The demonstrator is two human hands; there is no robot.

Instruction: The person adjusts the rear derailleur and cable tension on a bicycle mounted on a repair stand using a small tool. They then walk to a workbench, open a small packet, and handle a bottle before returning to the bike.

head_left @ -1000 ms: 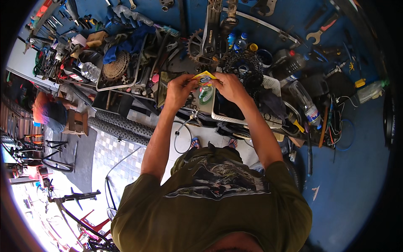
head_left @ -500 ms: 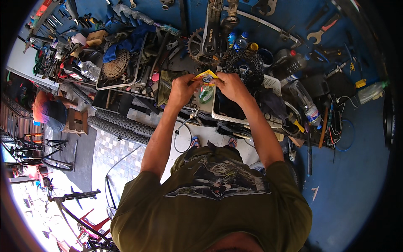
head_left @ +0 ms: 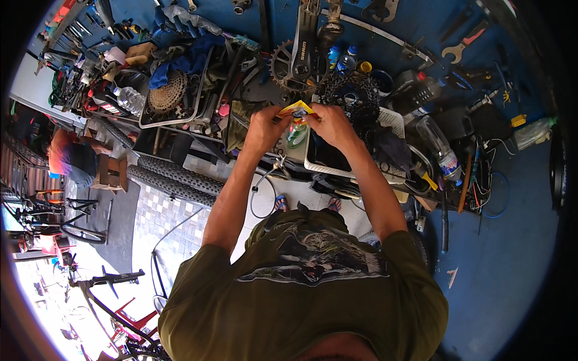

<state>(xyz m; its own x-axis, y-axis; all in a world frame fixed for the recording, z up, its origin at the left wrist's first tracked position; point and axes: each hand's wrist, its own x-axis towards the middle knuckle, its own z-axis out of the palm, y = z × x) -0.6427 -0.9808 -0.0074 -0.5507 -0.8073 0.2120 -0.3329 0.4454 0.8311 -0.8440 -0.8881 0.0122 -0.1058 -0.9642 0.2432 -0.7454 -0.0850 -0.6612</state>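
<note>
Packet [head_left: 295, 109], yellow, pinched at opposite edges by left hand [head_left: 264, 127] and right hand [head_left: 332, 125], narrow gap between, white tray [head_left: 328, 171] near right wrist, pale floor [head_left: 299, 191] showing past bench [head_left: 294, 155] edge.

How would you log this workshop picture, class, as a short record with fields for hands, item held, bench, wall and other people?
Hands: left hand and right hand, both gripping
Item held: yellow packet, pinched at opposite sides
Bench, left: bicycle cassette in a white-rimmed tray
Bench, right: clear bottle, lying tilted
Wall: blue, with a red-handled spanner
Other people: one person, far left, near a wooden box
</note>
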